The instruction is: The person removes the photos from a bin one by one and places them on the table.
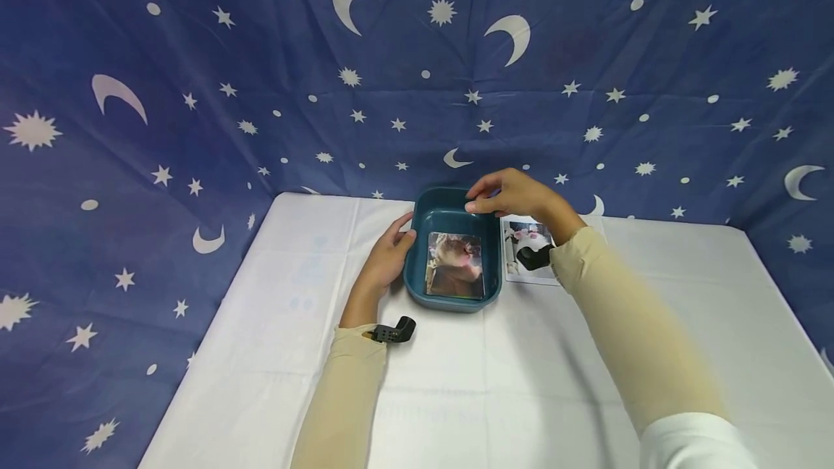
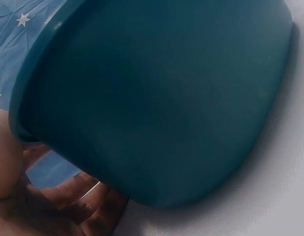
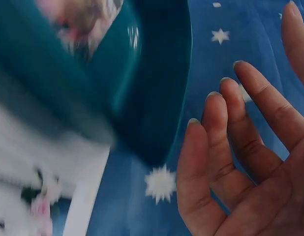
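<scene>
A teal plastic bin [image 1: 417,266] stands on the white table with a photo [image 1: 455,265] lying flat on its bottom. My left hand [image 1: 391,248] rests against the bin's left wall [image 2: 157,98], the fingers [image 2: 88,206] low beside it. My right hand [image 1: 515,194] hovers over the bin's far right corner, its fingers [image 3: 216,142] spread and relaxed, holding nothing. The bin's rim [image 3: 184,73] shows just left of those fingers. A second photo [image 1: 521,237] lies on the table right of the bin, partly hidden by my right wrist.
The white table [image 1: 521,382] is backed and flanked by a blue cloth [image 1: 260,93] printed with moons and stars. A black wrist strap [image 1: 394,331] sits on my left forearm. Bare tabletop stretches in front of the bin and to both sides.
</scene>
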`<state>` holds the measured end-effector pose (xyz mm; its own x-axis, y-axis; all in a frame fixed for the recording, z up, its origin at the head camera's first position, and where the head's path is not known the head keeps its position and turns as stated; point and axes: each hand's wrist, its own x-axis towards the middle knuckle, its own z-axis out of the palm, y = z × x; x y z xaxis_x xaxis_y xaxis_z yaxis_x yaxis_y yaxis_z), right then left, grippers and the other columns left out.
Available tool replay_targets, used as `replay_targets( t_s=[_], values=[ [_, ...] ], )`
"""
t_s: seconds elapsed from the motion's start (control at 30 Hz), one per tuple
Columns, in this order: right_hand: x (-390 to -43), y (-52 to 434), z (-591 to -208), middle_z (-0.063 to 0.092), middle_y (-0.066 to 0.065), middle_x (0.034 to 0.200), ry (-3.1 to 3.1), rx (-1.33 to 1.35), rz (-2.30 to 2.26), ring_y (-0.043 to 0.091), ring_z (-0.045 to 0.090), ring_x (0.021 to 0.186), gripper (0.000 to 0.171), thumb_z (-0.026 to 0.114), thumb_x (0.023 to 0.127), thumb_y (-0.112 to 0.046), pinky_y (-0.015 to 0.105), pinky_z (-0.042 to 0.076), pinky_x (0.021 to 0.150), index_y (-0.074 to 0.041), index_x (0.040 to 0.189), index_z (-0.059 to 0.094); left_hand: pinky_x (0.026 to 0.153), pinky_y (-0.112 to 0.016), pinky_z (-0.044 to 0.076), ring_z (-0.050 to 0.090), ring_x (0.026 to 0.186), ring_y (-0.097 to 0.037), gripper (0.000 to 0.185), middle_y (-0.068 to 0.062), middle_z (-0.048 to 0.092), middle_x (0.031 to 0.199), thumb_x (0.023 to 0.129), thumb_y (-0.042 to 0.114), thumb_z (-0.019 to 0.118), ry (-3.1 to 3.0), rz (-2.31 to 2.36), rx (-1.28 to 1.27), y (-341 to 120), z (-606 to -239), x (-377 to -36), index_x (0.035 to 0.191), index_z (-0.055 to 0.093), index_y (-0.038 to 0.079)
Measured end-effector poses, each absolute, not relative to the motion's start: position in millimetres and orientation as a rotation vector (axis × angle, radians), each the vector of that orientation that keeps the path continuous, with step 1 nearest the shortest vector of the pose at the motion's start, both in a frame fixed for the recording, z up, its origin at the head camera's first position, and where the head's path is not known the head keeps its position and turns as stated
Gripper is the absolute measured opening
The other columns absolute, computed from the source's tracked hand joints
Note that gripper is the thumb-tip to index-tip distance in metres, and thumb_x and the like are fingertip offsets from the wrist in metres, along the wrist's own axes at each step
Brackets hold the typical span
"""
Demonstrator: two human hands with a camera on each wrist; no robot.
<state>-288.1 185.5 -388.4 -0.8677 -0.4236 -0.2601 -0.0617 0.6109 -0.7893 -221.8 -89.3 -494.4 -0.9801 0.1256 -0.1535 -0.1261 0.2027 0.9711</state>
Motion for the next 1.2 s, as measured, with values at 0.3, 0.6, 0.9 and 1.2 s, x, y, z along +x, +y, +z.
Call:
replay_targets(
  t_s=[0.3, 0.6, 0.9, 1.2],
  values=[
    [-300.5, 142.9, -406.1, 0.070, 0.006, 0.118, 2.296, -0.378, -1.097, 0.025, 0.064, 0.112, 0.054, 0.081, 0.087, -0.044, 0.048, 0.055, 0.097, -0.011, 0.128, 0.069, 0.107, -0.050, 0.045, 0.062, 0.120, -0.032, 0.045, -0.016, 0.062, 0.137, 0.108, 0.033, 0.052, 2.249, 1.888, 0.006, -87.5, -494.7, -222.8, 0.152, 0.047, 0.036],
    [-304.0, 122.8, -430.4, 0.073, 0.006, 0.109, 2.400, -0.491, -0.916, 0.022, 0.064, 0.100, 0.042, 0.080, 0.088, -0.042, 0.040, 0.052, 0.097, -0.009, 0.113, 0.075, 0.104, -0.048, 0.047, 0.063, 0.120, -0.031, 0.045, -0.014, 0.064, 0.133, 0.108, 0.033, 0.051, 2.231, 1.894, 0.024, -87.7, -494.0, -222.4, 0.153, 0.045, 0.037],
    [-299.5, 121.4, -441.2, 0.079, 0.001, 0.098, 2.471, -0.464, -0.677, 0.020, 0.069, 0.095, 0.035, 0.080, 0.087, -0.047, 0.037, 0.055, 0.090, -0.016, 0.103, 0.083, 0.104, -0.047, 0.047, 0.062, 0.120, -0.031, 0.045, -0.015, 0.063, 0.134, 0.108, 0.033, 0.052, 2.229, 1.898, 0.015, -88.8, -496.9, -221.8, 0.152, 0.047, 0.037],
    [-299.4, 123.2, -444.3, 0.080, -0.002, 0.095, 2.448, -0.563, -0.675, 0.013, 0.069, 0.093, 0.021, 0.080, 0.087, -0.028, 0.034, 0.056, 0.091, -0.015, 0.102, 0.083, 0.108, -0.049, 0.044, 0.059, 0.125, -0.031, 0.044, -0.013, 0.062, 0.136, 0.108, 0.034, 0.052, 2.249, 1.886, 0.001, -87.2, -493.9, -220.9, 0.151, 0.047, 0.039]
  ],
)
